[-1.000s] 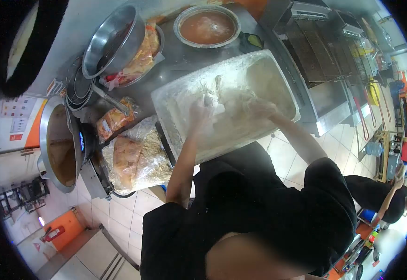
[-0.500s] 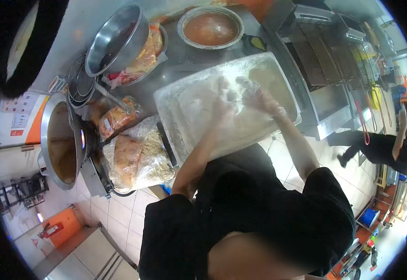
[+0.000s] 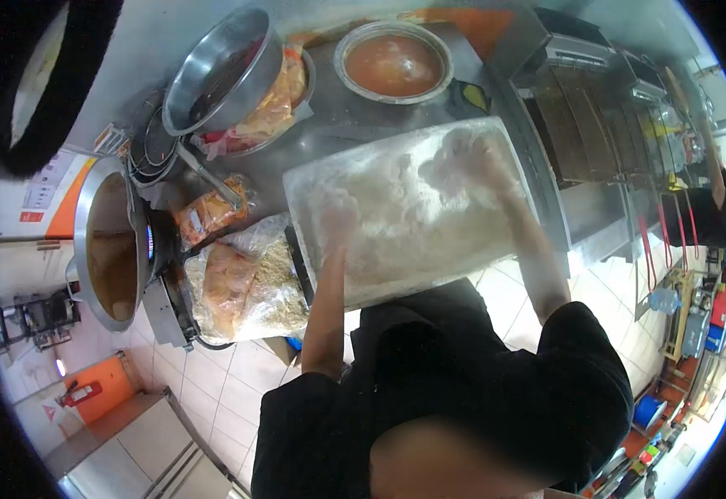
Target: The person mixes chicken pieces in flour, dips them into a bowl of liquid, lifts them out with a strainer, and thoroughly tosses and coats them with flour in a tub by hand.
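A large pale rectangular tub (image 3: 396,137) of white flour (image 3: 413,224) sits in front of me. My left hand (image 3: 337,218), coated in flour, is at the tub's left side, low over the flour; its fingers are blurred. In the upper right part of the tub is my right hand (image 3: 489,173), smeared by motion and whitened too. Just left of it lie flour-covered lumps (image 3: 448,166) whose kind I cannot make out. Whether either hand grips anything is hidden by flour and blur.
Left of the tub are raw meat pieces (image 3: 228,279) on a plastic bag of crumbs, a packet (image 3: 213,212) and a big pot of brown liquid (image 3: 113,270). Behind stand a tilted steel bowl (image 3: 192,62) and a basin of reddish liquid (image 3: 396,66). Fryers (image 3: 583,125) flank the right; a person (image 3: 708,212) stands beyond.
My hands have moved apart: the left went from the tub's middle to its left side, the right stayed at the upper right. The view shifted slightly.
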A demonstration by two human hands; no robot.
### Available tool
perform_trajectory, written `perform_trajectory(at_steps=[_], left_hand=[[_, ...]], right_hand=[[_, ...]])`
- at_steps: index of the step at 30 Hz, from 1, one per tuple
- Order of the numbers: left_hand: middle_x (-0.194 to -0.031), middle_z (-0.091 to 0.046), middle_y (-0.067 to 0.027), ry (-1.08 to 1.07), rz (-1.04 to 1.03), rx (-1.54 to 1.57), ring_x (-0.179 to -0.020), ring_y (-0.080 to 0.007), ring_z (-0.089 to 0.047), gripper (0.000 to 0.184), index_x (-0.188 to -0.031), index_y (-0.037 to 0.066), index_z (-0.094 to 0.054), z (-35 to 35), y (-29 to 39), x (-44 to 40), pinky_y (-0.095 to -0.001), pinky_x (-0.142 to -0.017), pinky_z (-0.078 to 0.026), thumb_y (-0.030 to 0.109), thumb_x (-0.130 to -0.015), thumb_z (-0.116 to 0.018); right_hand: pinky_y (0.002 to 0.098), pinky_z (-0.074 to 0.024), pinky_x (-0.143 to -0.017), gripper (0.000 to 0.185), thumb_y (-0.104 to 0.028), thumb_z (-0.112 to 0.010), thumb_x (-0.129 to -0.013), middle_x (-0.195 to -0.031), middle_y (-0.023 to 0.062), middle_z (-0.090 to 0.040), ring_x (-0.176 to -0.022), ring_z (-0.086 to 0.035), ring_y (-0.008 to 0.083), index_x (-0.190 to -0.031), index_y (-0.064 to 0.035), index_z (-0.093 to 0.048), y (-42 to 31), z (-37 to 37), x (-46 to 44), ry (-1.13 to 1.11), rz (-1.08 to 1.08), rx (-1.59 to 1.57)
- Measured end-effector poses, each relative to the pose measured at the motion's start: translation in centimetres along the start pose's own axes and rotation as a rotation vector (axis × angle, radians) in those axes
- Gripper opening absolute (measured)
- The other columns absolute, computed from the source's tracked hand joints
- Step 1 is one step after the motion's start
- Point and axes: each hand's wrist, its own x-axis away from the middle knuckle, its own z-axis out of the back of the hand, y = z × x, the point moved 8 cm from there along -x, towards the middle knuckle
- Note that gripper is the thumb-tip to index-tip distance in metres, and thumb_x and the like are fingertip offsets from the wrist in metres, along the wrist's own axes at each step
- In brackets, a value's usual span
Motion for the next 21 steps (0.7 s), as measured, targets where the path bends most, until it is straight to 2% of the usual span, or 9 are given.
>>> perform_trajectory(at_steps=[2, 5, 7, 10, 11, 13, 15, 17, 21], left_hand=[[-0.108, -0.065, -0.0184, -0.176, 0.249, 0.036, -0.101, -0.0356, -0.062, 0.048, -0.126, 0.001, -0.053, -1.1, -0.4, 0.0, -0.0427, -0.087, -0.049, 0.028, -0.086, -0.053], [-0.104, -0.066, -0.0186, -0.132, 0.333, -0.09, -0.094, -0.0339, -0.065, 0.053, -0.127, -0.003, -0.05, -8.4, -2.1, 0.4, -0.0404, -0.082, -0.052, 0.029, -0.084, -0.053], [-0.103, -0.066, -0.0208, 0.014, 0.276, -0.164, -0.09, -0.0334, -0.066, 0.055, -0.126, -0.007, -0.05, -11.5, -1.6, 0.8, -0.0409, -0.08, -0.052, 0.028, -0.084, -0.052], [-0.101, -0.066, -0.0143, -0.146, 0.446, 0.0, -0.086, -0.0291, -0.065, 0.046, -0.12, 0.002, -0.058, -12.9, -2.4, 1.3, -0.0426, -0.078, -0.049, 0.027, -0.081, -0.059], [-0.099, -0.066, -0.0144, -0.097, 0.362, -0.032, -0.085, -0.0282, -0.064, 0.047, -0.12, 0.001, -0.057, -12.6, -2.4, 1.3, -0.0405, -0.077, -0.049, 0.027, -0.08, -0.059], [-0.095, -0.065, -0.0145, -0.009, 0.193, -0.097, -0.083, -0.0265, -0.064, 0.05, -0.121, 0.0, -0.055, -12.7, -3.5, 1.8, -0.0363, -0.075, -0.05, 0.027, -0.079, -0.059], [-0.093, -0.065, -0.0138, -0.07, 0.173, 0.007, -0.082, -0.0252, -0.063, 0.051, -0.122, 0.002, -0.055, -11.7, -4.3, 2.0, -0.0338, -0.074, -0.051, 0.028, -0.078, -0.061], [-0.095, -0.065, -0.0122, -0.277, 0.311, 0.281, -0.084, -0.0244, -0.063, 0.051, -0.123, 0.006, -0.058, -8.4, -4.0, 1.9, -0.0329, -0.076, -0.051, 0.027, -0.077, -0.065], [-0.09, -0.066, -0.0169, -0.051, 0.531, 0.657, -0.082, -0.0289, -0.064, 0.048, -0.121, 0.007, -0.06, -7.2, -5.1, 4.2, -0.0369, -0.074, -0.051, 0.028, -0.079, -0.066]], right_hand=[[0.0345, -0.05, -0.06, 0.008, -0.014, -0.066, -0.082, -0.076, 0.0024, -0.065, -0.073, -0.064, 0.0214, -0.082, -0.0066, -0.064, -11.3, -1.5, -2.2, -0.054, -0.076, 0.048], [0.0315, -0.049, -0.059, 0.009, -0.011, -0.066, -0.077, -0.071, 0.0038, -0.064, -0.066, -0.062, 0.0167, -0.083, -0.0047, -0.063, -17.6, -1.0, -8.1, 0.265, 0.195, 0.6], [0.0308, -0.0493, -0.061, 0.012, -0.013, -0.068, -0.075, -0.073, 0.0051, -0.064, -0.066, -0.061, 0.0152, -0.082, -0.0043, -0.063, -15.1, -1.1, -14.2, 0.185, 0.212, 0.523], [0.0287, -0.0491, -0.059, 0.016, -0.013, -0.071, -0.071, -0.074, 0.0061, -0.063, -0.065, -0.06, 0.0137, -0.081, -0.0046, -0.062, -7.1, -2.6, -22.6, 0.04, 0.109, 0.337], [0.0297, -0.0504, -0.063, 0.019, -0.014, -0.074, -0.068, -0.075, 0.0057, -0.062, -0.068, -0.06, 0.0144, -0.081, -0.0052, -0.062, -6.7, -2.8, -23.5, 0.083, 0.029, 0.35], [0.0308, -0.0507, -0.066, 0.02, -0.018, -0.072, -0.072, -0.077, 0.0066, -0.063, -0.07, -0.061, 0.0158, -0.084, -0.0046, -0.063, -8.7, -3.8, -23.5, 0.077, -0.034, 0.431], [0.0315, -0.0508, -0.069, 0.022, -0.022, -0.069, -0.077, -0.079, 0.0072, -0.065, -0.072, -0.062, 0.0172, -0.088, -0.0044, -0.064, -7.5, -2.8, -25.1, 0.096, 0.033, 0.631], [0.0319, -0.0506, -0.072, 0.026, -0.029, -0.066, -0.082, -0.082, 0.0077, -0.065, -0.074, -0.062, 0.0184, -0.092, -0.0045, -0.065, -1.9, -0.1, -29.1, 0.126, 0.237, 0.941], [0.0346, -0.0492, -0.07, 0.025, -0.028, -0.057, -0.087, -0.097, 0.0088, -0.065, -0.081, -0.063, 0.0221, -0.1, -0.0076, -0.065, -10.8, -1.1, -16.8, 0.002, 0.0, 0.655]])
